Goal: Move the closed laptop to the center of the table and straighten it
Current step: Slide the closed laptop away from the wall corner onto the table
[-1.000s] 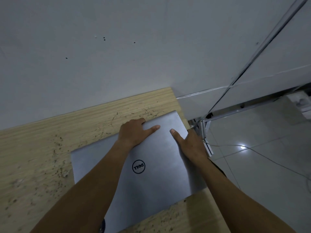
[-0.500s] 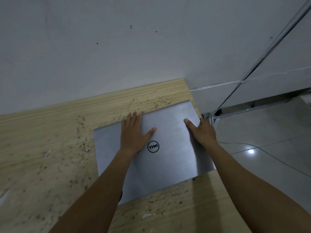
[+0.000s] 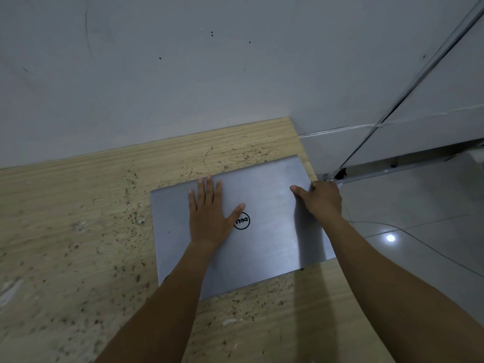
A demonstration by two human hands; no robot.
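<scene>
Dim, bluish, slightly soft wide-angle frame with edges bowed; lamp glare on the floor (image 3: 390, 237) at 3 o'clock; forearm shadows fall across the worktop (image 3: 78, 231).

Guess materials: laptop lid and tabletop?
Laptop lid: looks like brushed metal, probably aluminium; matte grey with faint streaks and a soft sheen, though painted plastic is possible. Tabletop: pale wood-grain, likely laminate or veneer; regular straight grain lines, worn and speckled with dark marks.

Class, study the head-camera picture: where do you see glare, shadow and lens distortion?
Head view: glare is a bright spot on the floor tiles; the right hand and forearm shadow the laptop and table; wide-angle bending curves the wall joint.
</scene>
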